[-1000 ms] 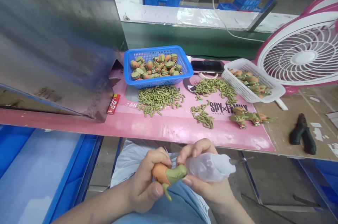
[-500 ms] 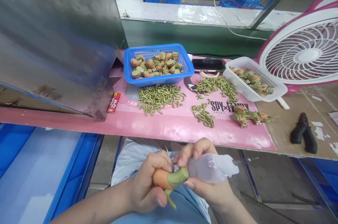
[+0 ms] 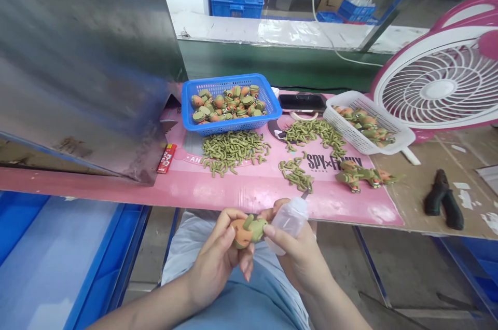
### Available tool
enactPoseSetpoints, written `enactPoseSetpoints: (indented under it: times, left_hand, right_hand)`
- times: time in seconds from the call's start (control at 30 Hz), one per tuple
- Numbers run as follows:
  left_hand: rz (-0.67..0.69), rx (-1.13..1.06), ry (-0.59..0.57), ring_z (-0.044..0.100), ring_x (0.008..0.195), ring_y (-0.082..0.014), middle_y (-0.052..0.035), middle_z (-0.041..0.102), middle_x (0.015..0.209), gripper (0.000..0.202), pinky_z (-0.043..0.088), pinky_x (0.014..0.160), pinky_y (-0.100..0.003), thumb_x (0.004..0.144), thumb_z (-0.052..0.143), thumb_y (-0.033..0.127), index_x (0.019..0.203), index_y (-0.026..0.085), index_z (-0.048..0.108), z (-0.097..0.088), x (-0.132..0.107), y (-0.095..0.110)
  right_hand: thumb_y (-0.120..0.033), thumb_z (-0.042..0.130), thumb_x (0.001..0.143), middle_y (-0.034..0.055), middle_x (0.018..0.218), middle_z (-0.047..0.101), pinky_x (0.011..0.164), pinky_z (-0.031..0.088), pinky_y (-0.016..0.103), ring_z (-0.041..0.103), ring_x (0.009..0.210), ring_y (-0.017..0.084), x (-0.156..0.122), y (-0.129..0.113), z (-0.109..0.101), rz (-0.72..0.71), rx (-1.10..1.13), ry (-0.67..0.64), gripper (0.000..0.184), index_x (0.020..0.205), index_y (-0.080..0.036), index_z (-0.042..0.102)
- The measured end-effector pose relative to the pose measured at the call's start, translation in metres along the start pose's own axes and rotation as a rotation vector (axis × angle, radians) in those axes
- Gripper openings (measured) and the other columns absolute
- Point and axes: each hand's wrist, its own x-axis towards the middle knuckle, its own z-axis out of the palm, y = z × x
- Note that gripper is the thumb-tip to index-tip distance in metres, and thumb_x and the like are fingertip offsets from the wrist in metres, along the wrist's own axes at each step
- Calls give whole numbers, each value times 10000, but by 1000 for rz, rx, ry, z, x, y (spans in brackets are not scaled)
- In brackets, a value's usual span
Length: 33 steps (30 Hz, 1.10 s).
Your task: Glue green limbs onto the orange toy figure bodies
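My left hand [image 3: 213, 262] is closed around a small orange and green toy figure [image 3: 243, 235], held above my lap in front of the table edge. A thin green piece sticks up from the figure's middle. In my right hand [image 3: 301, 252] is a translucent squeeze bottle [image 3: 288, 222], its thin dark tip tilted up and away to the right. The right fingertips also touch the green end of the figure. Beyond my hands, a large pile of small curved green pieces [image 3: 233, 149] and a smaller pile [image 3: 296, 173] lie on the pink mat [image 3: 249, 192].
A blue basket [image 3: 233, 126] and a white basket [image 3: 365, 144] hold similar figures. More figures [image 3: 363, 177] lie at the right, near black-handled pliers [image 3: 443, 199]. A fan [image 3: 438, 88], a phone [image 3: 302, 102], a red packet [image 3: 167, 159] and a metal panel [image 3: 89, 60] surround the work area.
The figure has turned in my left hand, so its thin green piece now points up instead of down. My right hand has tilted the bottle from lying sideways to tip upward.
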Motion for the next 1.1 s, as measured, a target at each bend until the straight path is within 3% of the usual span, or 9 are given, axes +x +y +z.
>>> enactPoseSetpoints:
  times: [0.13, 0.33, 0.47, 0.57, 0.7, 0.77, 0.9, 1.0, 1.1]
  left_hand:
    - [-3, -32, -38, 559, 537, -70, 23, 620, 758, 245, 483, 527, -206, 790, 582, 363, 984, 248, 486, 0, -3, 3]
    - [40, -39, -24, 566, 487, -48, 42, 638, 715, 207, 504, 497, -190, 794, 591, 334, 967, 255, 510, 2, -3, 1]
    - [-22, -151, 83, 499, 392, -30, 46, 639, 631, 217, 464, 402, -149, 752, 638, 339, 890, 222, 519, 4, -1, 5]
    - [-93, -184, 188, 444, 363, -23, 41, 627, 594, 243, 436, 371, -138, 712, 674, 330, 835, 198, 511, 7, 0, 11]
    - [-159, -194, 264, 402, 352, -26, 40, 607, 559, 262, 393, 348, -128, 680, 683, 334, 801, 191, 500, 8, -1, 17]
    - [-198, -209, 298, 370, 343, -20, 44, 590, 539, 251, 352, 333, -115, 674, 672, 328, 787, 189, 496, 6, -2, 18]
    - [-271, -223, 339, 293, 326, -6, 65, 530, 488, 240, 273, 310, -101, 660, 651, 332, 739, 182, 482, 2, -4, 19]
    - [-301, -202, 342, 266, 322, -7, 72, 521, 481, 258, 249, 299, -101, 645, 652, 346, 741, 190, 471, 1, -5, 19]
    - [-310, -186, 327, 261, 321, -9, 72, 527, 483, 270, 244, 294, -102, 636, 652, 352, 754, 197, 465, 2, -6, 18]
  right_hand:
    - [-255, 703, 667, -33, 659, 600, 511, 416, 228, 537, 523, 111, -1, -3, 2, 120, 84, -34, 267, 771, -215, 461]
    - [-296, 735, 612, -19, 635, 601, 447, 432, 211, 543, 494, 116, -3, -8, 6, 159, 38, 46, 312, 761, -198, 479]
    - [-338, 722, 630, -23, 610, 570, 449, 454, 204, 551, 547, 131, -8, -11, 1, 44, -183, 171, 305, 763, -198, 486]
    - [-361, 693, 649, -16, 700, 563, 463, 461, 216, 520, 598, 133, -15, -13, -6, -54, -231, 108, 299, 813, -216, 490]
    - [-380, 677, 673, 22, 809, 608, 534, 495, 236, 567, 732, 168, -29, -22, -10, 73, -305, 78, 348, 939, -233, 507]
    - [-445, 657, 684, 33, 790, 615, 479, 470, 228, 577, 668, 168, -36, -26, -9, 99, -373, 105, 411, 1001, -232, 508]
    - [-512, 592, 722, -20, 616, 543, 401, 356, 222, 446, 433, 111, -46, -28, -9, -86, -576, 215, 392, 997, -247, 502]
    - [-541, 614, 681, -20, 586, 547, 449, 375, 233, 475, 473, 133, -47, -28, -8, -178, -668, 298, 377, 914, -260, 521]
    - [-537, 628, 668, 35, 720, 603, 503, 417, 272, 545, 560, 177, -45, -30, -8, -290, -692, 340, 357, 863, -239, 600]
